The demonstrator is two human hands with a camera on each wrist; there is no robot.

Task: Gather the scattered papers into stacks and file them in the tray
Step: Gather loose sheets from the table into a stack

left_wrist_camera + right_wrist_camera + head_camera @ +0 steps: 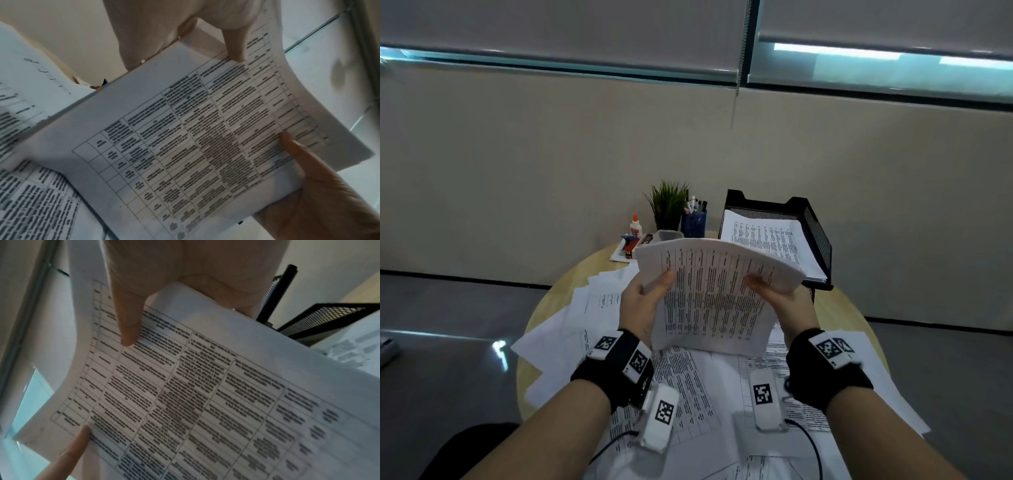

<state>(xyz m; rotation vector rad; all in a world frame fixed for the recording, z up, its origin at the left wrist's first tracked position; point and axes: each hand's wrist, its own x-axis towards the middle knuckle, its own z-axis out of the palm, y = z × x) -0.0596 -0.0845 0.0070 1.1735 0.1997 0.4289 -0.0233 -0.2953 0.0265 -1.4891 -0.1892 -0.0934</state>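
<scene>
I hold a stack of printed papers (715, 294) upright over the table, its lower edge close to the loose sheets. My left hand (649, 294) grips its left side, thumb on the front. My right hand (772, 291) grips its right side the same way. In the left wrist view the stack (205, 146) fills the frame; in the right wrist view the stack (195, 394) bends at the top. A black mesh tray (820, 236) stands at the back right with filed papers (763, 236) inside. Scattered papers (688, 380) cover the round table (595, 267).
Behind the stack stand a potted plant (669, 205), a blue pen cup (693, 222), a glue bottle (635, 226), a clear box (669, 235) and a red stapler (631, 245). The tray's mesh wall (320, 316) lies just right of my right hand. A wall stands behind the table.
</scene>
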